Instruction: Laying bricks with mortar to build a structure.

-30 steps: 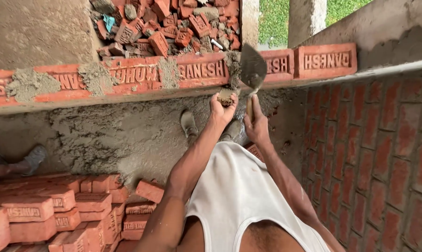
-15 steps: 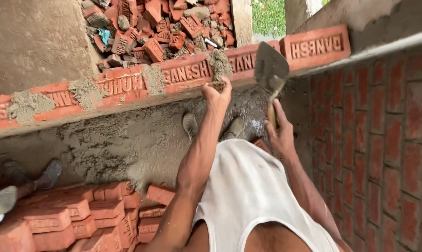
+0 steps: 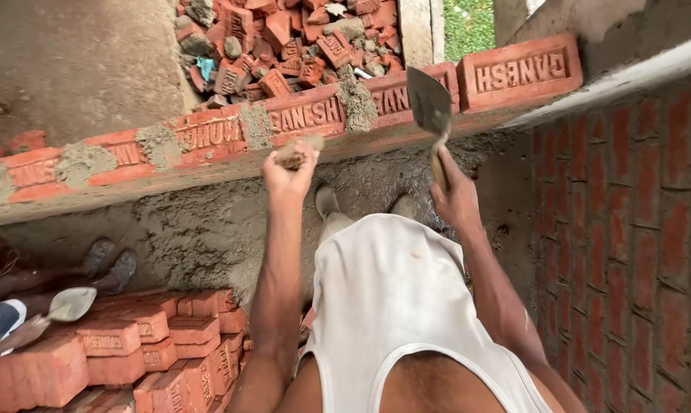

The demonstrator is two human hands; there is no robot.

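Trowel [image 3: 429,107] in right hand [image 3: 456,200] points blade up.

Directly ahead of the left hand [image 3: 288,172], whose grip is closed on a lump of mortar [image 3: 298,151], the course of bricks [image 3: 208,138] blocks the way, with mortar dabs [image 3: 257,126] heaped on its top. Between that grip and the right hand [image 3: 456,200], open air lies above the cement floor [image 3: 185,229]. The trowel [image 3: 431,107] in the right grip stands upright against the course. To the right of that grip the brick wall [image 3: 636,229] closes the side. Below and left of the left grip, a brick stack [image 3: 131,344] and another person's feet [image 3: 108,264] take up the floor.
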